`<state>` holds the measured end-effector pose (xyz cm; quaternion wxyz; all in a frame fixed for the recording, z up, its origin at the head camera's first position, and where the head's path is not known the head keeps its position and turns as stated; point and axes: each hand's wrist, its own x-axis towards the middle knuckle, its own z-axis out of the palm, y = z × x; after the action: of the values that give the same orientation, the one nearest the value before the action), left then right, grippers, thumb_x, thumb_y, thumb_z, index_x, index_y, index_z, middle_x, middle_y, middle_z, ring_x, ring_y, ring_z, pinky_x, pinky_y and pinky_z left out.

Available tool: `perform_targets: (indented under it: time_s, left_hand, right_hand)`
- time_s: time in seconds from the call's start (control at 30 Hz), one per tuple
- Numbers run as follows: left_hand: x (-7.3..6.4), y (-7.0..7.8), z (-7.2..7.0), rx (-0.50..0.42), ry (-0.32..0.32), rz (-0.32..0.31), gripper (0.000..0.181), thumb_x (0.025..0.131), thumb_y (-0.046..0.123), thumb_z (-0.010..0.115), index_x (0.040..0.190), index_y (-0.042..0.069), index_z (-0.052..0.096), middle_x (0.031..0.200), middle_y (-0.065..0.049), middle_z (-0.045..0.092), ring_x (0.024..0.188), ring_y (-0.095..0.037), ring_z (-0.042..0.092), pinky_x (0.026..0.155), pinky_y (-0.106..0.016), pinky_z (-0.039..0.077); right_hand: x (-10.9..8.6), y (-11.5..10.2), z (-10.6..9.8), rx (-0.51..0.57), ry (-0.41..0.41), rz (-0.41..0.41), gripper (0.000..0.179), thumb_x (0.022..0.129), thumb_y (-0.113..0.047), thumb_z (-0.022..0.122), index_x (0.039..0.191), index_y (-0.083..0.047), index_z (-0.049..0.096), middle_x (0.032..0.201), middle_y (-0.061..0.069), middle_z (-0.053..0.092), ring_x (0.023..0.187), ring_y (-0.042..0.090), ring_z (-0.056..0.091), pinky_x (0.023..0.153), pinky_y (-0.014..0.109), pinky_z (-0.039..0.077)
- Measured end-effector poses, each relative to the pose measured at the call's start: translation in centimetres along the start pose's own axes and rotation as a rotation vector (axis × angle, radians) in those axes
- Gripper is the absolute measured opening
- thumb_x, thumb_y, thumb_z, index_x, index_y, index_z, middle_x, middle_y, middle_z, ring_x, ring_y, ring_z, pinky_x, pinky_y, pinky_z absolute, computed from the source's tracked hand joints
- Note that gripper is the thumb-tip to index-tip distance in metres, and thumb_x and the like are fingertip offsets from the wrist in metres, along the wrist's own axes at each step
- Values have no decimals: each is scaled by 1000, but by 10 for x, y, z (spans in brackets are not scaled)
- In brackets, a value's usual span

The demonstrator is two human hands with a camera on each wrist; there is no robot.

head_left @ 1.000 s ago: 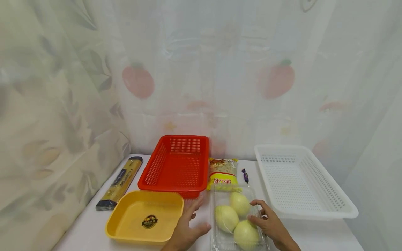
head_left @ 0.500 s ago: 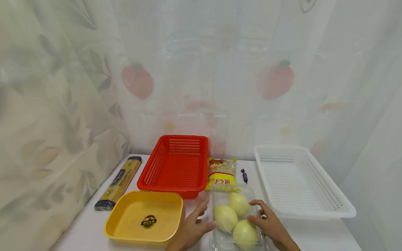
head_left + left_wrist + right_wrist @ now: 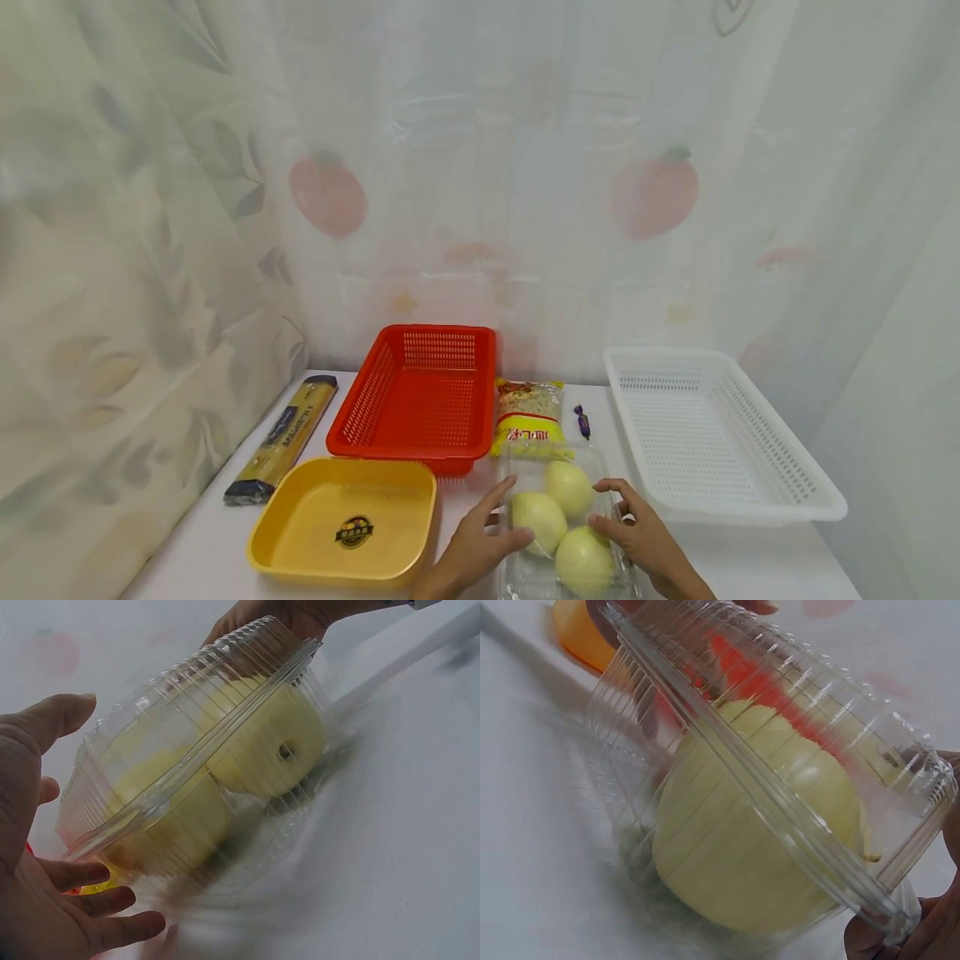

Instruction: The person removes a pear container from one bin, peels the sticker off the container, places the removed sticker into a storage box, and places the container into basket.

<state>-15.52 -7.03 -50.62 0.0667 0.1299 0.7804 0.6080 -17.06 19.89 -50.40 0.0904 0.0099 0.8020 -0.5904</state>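
A clear plastic clamshell box (image 3: 528,579) with several round, pale yellow fruits (image 3: 587,563) inside lies in front of me. My right hand (image 3: 643,537) grips its right side, and in the right wrist view fingers (image 3: 930,926) curl at the lid's rim. On the other side my left hand (image 3: 476,546) is spread, thumb over the lid and fingers along the left edge. In the left wrist view those fingers (image 3: 112,901) are loosely extended beside the ribbed wall; whether they touch it I cannot tell. The lid looks closed.
Left of the box stand a yellow tray (image 3: 300,533) and a red basket (image 3: 442,417). A spaghetti pack (image 3: 285,442) lies at far left. Behind the box are a snack bag (image 3: 528,408) and a purple-wrapped candy (image 3: 582,422). A white basket (image 3: 697,450) stands at right.
My left hand has moved right, from beside the yellow tray to the left edge of the clamshell box. The right hand keeps its place on the box.
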Motion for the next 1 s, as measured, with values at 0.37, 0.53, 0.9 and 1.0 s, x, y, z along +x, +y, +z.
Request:
perform_targets:
  time_s: [0.37, 0.53, 0.9, 1.0]
  left_hand:
    - [10, 0, 10, 81, 49, -9, 75, 75, 26, 82, 142, 19, 50, 137, -15, 49, 104, -38, 54, 81, -55, 47]
    - [12, 5, 9, 112, 49, -17, 73, 71, 24, 84, 138, 17, 54, 132, -15, 53, 99, -34, 56, 80, -50, 49]
    - [16, 17, 8, 165, 70, 18, 69, 66, 14, 85, 130, 6, 60, 118, -18, 53, 78, -22, 48, 63, -30, 43]
    - [16, 22, 7, 189, 62, -7, 69, 66, 16, 85, 130, 8, 60, 117, -17, 52, 81, -24, 47, 66, -35, 43]
  right_hand:
    - [0, 1, 0, 1, 10, -7, 48, 86, -22, 74, 128, -16, 52, 85, 8, 43, 70, 20, 41, 54, 27, 38]
    - [1, 1, 1, -3, 32, 0, 47, 85, -21, 75, 127, -17, 54, 86, 7, 42, 69, 19, 39, 55, 27, 37]
    - [-3, -1, 2, -18, 63, -9, 48, 82, -22, 77, 125, -17, 56, 84, 7, 43, 64, 18, 39, 52, 26, 37]
    - [-6, -5, 1, -10, 52, -8, 48, 82, -23, 77, 124, -17, 55, 84, 8, 44, 63, 17, 39, 51, 25, 37]
